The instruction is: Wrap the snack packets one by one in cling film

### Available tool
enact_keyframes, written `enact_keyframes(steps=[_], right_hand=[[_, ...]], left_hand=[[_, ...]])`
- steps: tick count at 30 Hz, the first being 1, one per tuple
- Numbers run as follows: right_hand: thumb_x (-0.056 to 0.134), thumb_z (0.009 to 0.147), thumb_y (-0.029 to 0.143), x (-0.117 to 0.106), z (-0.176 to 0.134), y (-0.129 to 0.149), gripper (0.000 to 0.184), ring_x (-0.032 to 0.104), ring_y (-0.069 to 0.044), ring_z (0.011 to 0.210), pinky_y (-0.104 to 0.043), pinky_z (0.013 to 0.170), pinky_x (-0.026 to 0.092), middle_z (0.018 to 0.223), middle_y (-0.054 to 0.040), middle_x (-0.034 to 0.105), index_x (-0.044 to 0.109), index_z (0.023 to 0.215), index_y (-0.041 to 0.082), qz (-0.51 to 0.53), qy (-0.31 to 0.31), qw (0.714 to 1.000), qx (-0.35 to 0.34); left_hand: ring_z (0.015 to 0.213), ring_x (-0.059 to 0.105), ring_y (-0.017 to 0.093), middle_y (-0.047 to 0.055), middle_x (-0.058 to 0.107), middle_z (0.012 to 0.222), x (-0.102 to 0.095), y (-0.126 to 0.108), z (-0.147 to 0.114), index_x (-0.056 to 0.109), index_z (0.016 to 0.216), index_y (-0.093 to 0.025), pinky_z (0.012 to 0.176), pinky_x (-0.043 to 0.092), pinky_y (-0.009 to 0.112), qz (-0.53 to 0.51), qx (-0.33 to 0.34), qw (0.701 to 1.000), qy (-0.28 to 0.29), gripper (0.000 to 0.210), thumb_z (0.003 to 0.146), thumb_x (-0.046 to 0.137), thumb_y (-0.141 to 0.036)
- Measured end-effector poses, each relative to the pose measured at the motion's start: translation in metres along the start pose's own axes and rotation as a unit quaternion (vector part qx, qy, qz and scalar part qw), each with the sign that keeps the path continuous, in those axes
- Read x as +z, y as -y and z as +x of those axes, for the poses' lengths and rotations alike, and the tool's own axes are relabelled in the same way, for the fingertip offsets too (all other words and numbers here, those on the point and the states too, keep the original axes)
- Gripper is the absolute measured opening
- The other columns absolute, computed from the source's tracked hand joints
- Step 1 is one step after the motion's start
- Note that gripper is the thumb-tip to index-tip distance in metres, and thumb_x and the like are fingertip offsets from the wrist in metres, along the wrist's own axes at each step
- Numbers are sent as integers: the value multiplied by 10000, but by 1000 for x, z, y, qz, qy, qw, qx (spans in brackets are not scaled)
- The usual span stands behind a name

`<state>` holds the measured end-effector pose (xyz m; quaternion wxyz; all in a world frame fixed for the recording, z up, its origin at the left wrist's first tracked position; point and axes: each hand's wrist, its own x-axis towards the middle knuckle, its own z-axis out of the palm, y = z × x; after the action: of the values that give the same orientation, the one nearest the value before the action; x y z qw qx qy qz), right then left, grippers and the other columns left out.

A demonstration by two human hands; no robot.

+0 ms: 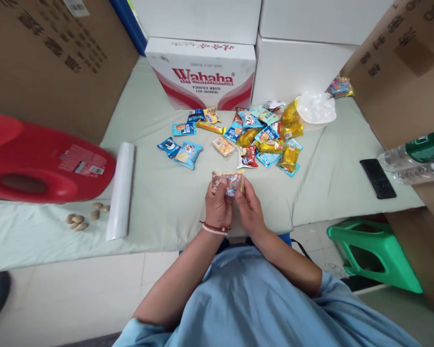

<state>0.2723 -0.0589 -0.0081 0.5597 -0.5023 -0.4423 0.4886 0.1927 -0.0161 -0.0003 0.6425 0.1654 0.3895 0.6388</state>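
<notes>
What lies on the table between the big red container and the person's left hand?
A white roll lies there, near the red container, then a stretch of pale green cloth toward the left hand. The head view shows this.

Soft, even light is covering the desk [159,207]. Gold wrappers [289,157] ahead-right of the fingers [221,188] are glinting. Wide lens is stretching the red jug [50,156], left of them; held packet [233,180] print is blurring.
</notes>
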Motion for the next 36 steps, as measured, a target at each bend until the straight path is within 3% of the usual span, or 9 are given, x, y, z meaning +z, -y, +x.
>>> enact_keyframes(steps=[7,10,15,20,23,27,30,33,36], right_hand=[[578,910,726,0,8,-7,897,559,-279,1399,-447,1200,447,1567,-114,514,264,1603,251,62,-8,998,10],[691,836,701,-2,12,-8,1005,614,-284,1327,-464,1154,492,1510,-117,566,212,1608,271,98,-13,995,21],[577,910,687,-26,34,-1,756,634,-272,1277,-436,1058,552,1453,-90,614,409,1528,285,123,-51,990,45],[798,784,567,-66,48,5,588,693,-278,1135,-408,1005,567,1260,-78,727,676,1258,242,196,15,973,122],[764,832,596,-78,47,2,545,694,-263,1109,-393,1013,549,1224,-75,740,693,1224,225,188,3,973,136],[700,913,578,-86,37,3,530,652,-238,1168,-364,1062,501,1293,-52,711,640,1317,241,66,-42,993,90],[716,921,515,-99,30,14,500,661,-234,1125,-360,1036,514,1244,-42,726,631,1336,250,-13,-63,995,77],[751,898,470,-134,40,33,448,689,-236,1071,-357,959,563,1191,-35,741,672,1284,257,-32,-99,993,60],[837,824,390,-208,87,50,429,710,-189,959,-309,847,604,1110,-21,747,689,1203,255,-37,-247,968,-7]], left_hand=[[1123,695,185,30,749,1169,13,18,-15,720,1105,-220,1025,532,289,-61,-98,993,21,419,812,830,-499],[1177,675,189,17,734,1213,20,24,-24,707,1152,-239,1079,507,309,-52,-85,994,34,470,790,850,-503],[1272,612,226,40,704,1292,20,22,-27,718,1162,-231,1035,526,325,52,-88,994,48,475,821,815,-546],[1069,675,229,43,735,1167,9,13,-12,710,1145,-222,904,562,340,159,-112,977,87,549,706,914,-481],[999,681,219,47,757,1082,12,19,-5,729,1114,-172,953,533,347,239,-109,958,113,569,664,934,-454],[1020,681,249,61,756,1097,27,37,-1,710,1106,-169,949,545,387,234,-122,960,93,577,710,870,-558],[1117,665,271,83,736,1162,41,49,1,700,1170,-180,1015,531,415,270,-121,943,151,546,803,795,-573],[1207,626,285,108,675,1270,53,49,4,725,1163,-195,1004,553,405,339,-113,908,219,514,860,713,-610],[1228,614,268,92,619,1339,47,29,11,730,1168,-241,926,598,364,412,-86,874,242,439,911,654,-589]])
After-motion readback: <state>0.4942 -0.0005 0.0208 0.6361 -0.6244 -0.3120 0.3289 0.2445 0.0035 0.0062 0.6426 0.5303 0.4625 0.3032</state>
